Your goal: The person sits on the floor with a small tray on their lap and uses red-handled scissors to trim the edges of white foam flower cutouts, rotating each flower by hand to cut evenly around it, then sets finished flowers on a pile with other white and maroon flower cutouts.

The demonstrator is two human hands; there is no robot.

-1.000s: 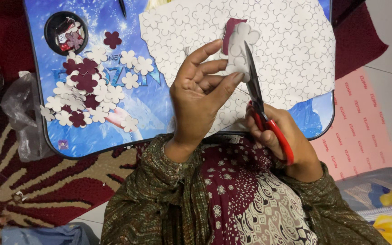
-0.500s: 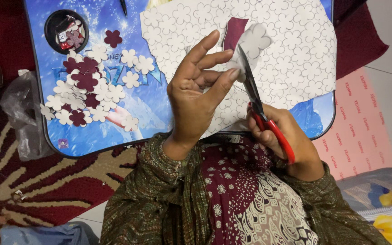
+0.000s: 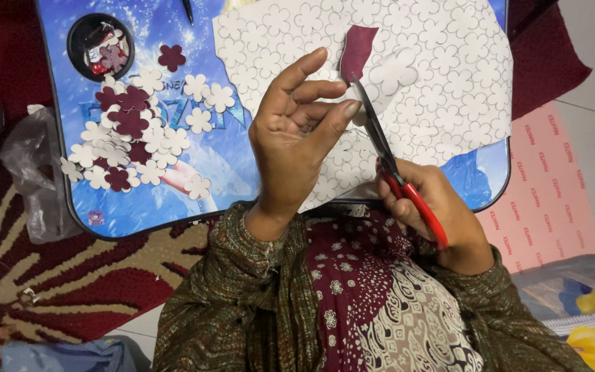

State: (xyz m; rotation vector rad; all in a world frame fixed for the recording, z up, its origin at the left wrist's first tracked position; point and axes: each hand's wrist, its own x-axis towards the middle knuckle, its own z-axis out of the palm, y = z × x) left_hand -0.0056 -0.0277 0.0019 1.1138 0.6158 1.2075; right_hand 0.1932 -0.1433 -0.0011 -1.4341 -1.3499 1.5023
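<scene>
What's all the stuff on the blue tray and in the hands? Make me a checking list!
Surface: blue tray on a patterned rug.
Job's things: small maroon-and-white piece at the scissors; flower-outline sheet.
Clutter: cut flowers pile, round black lid, plastic bag.
Grippers: left hand pinching the piece; right hand gripping red-handled scissors.
Cables: nothing seen.
Surroundings: pink sheet, tiled floor.

Crumpled clear plastic bag [image 3: 32, 172] left of the blue tray [image 3: 242, 172].
</scene>
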